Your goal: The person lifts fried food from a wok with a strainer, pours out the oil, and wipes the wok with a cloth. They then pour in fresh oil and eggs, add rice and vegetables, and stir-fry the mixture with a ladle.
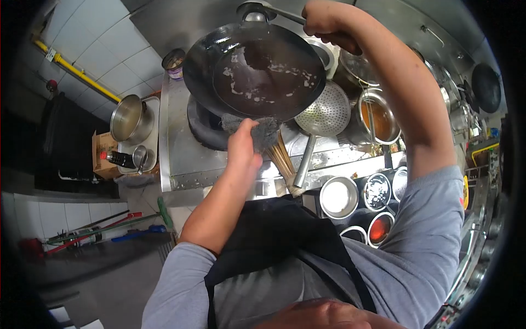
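Note:
A large dark wok (pixel 200 74) with dark liquid and pale foam patches sits tilted over the stove (pixel 181 142). My left hand (pixel 244 145) is closed on a grey cloth (pixel 267 132) pressed against the wok's near rim. Up at the far right, my right hand (pixel 331 24) grips the handle of a ladle (pixel 285 15); the ladle's bowl is by the wok's far loop handle (pixel 256 17). A bamboo wok brush (pixel 282 162) lies beside the cloth. Right of the wok is a perforated strainer (pixel 323 109), its handle pointing towards me.
A metal pot of brown liquid (pixel 378 120) stands at the right. Several seasoning tins, including a white-filled one (pixel 338 196) and one with red liquid (pixel 379 229), sit near my right side. At left are a steel pot (pixel 129 118), a dark bottle (pixel 118 159) and a tray (pixel 155 118).

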Demonstrator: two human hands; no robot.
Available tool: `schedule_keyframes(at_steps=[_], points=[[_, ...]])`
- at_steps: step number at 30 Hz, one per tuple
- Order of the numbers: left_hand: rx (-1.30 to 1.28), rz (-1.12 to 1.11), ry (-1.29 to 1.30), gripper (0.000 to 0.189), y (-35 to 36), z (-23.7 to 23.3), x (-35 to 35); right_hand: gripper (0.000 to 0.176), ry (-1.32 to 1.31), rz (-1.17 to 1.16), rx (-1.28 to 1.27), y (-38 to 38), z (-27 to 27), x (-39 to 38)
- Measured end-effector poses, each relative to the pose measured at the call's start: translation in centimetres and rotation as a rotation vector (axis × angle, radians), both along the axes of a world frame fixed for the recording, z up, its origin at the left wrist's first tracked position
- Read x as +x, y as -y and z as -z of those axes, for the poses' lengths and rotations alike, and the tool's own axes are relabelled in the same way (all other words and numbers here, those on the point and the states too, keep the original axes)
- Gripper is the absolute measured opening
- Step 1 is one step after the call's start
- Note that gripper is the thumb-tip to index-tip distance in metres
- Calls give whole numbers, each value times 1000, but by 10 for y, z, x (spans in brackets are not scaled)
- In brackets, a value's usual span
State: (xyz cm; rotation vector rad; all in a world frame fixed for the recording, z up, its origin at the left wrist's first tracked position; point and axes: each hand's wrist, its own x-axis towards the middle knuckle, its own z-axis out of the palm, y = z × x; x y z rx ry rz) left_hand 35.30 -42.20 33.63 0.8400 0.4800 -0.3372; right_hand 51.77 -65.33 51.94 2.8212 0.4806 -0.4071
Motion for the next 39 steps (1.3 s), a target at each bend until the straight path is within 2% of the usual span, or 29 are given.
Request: schedule_keyframes(at_steps=[1, 5, 9, 12, 14, 15, 17, 20, 21, 23, 27, 30, 32, 36, 38, 39], points=[[-12, 17, 8, 16, 7, -3, 3, 25, 6, 154, 137, 10, -8, -8], [-80, 3, 31, 14, 45, -13, 14, 24, 24, 323, 234, 37, -26, -22], [-108, 29, 83, 14, 78, -13, 31, 23, 118, 292, 147, 64, -36, -29], [-65, 40, 75, 14, 101, -26, 34, 21, 93, 426, 248, 84, -41, -33], [-55, 42, 102, 14, 116, -34, 36, 21, 16, -105, -297, 114, -31, -9], [-51, 44, 103, 14, 122, -36, 38, 21, 17, -103, -293, 115, -33, -14], [-95, 87, 142, 14, 134, -39, 43, 21, 51, 360, 222, 114, -40, -27], [-70, 101, 111, 14, 151, -49, 47, 21, -36, 486, 373, 138, -30, -7], [-64, 102, 109, 14, 156, -48, 49, 21, -40, 487, 379, 140, -30, -11], [-24, 100, 138, 16, 166, -45, 55, 22, 129, 457, 349, 141, -36, -24], [26, 115, 103, 19, 181, -57, 57, 23, 116, 471, 226, 154, -35, -19], [31, 116, 102, 21, 187, -58, 60, 23, 95, 499, 301, 164, -30, -13], [84, 118, 105, 22, 191, -63, 61, 22, 202, 492, 354, 170, -25, -9], [44, 75, 142, 26, 195, -45, 79, 19, 209, 522, 424, 175, -25, -11], [56, 122, 134, 26, 197, -43, 83, 16, 137, 681, 666, 175, -27, -18], [56, 122, 134, 26, 198, -45, 83, 16, 137, 680, 666, 176, -27, -17]])
